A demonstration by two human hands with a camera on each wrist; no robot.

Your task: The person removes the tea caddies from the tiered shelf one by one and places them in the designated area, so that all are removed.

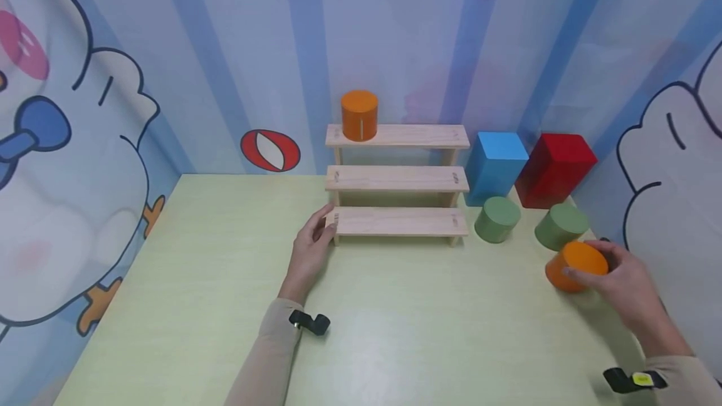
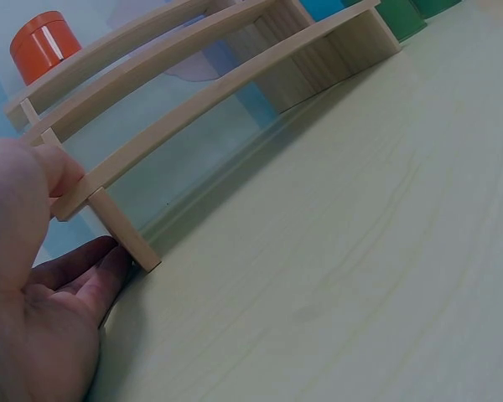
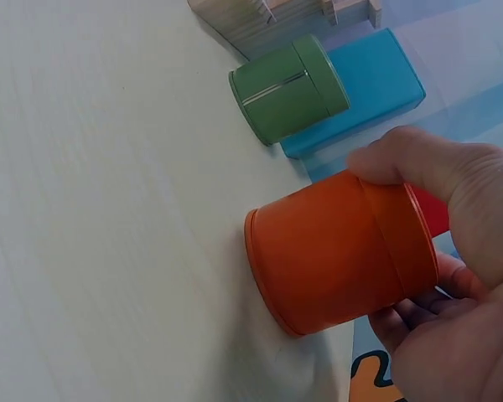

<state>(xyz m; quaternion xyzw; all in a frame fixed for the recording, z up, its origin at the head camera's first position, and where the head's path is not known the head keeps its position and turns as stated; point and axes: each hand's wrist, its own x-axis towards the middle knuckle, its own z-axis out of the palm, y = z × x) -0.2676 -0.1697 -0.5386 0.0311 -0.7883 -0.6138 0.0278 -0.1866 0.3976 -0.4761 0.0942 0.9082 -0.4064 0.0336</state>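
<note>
Between its thumb and fingers, my right hand (image 1: 628, 284) grips an orange round tin (image 1: 568, 270) around its lidded end, at the table's right side. The tin leans a little in the right wrist view, close over the table with its shadow beside it. My left hand (image 1: 309, 248) holds the left end of the lowest step of a three-step wooden rack (image 1: 397, 223). In the left wrist view the thumb lies at the step's end and the other fingers are by the leg (image 2: 124, 230). A second orange tin (image 1: 360, 116) stands on the top step's left part.
Two green round tins (image 1: 497, 220) (image 1: 561, 227) stand right of the rack. Behind them are a tall blue box (image 1: 496, 168) and a tall red box (image 1: 555, 171). A printed cartoon backdrop (image 1: 383, 36) borders the pale table (image 1: 225, 255) at the back and sides.
</note>
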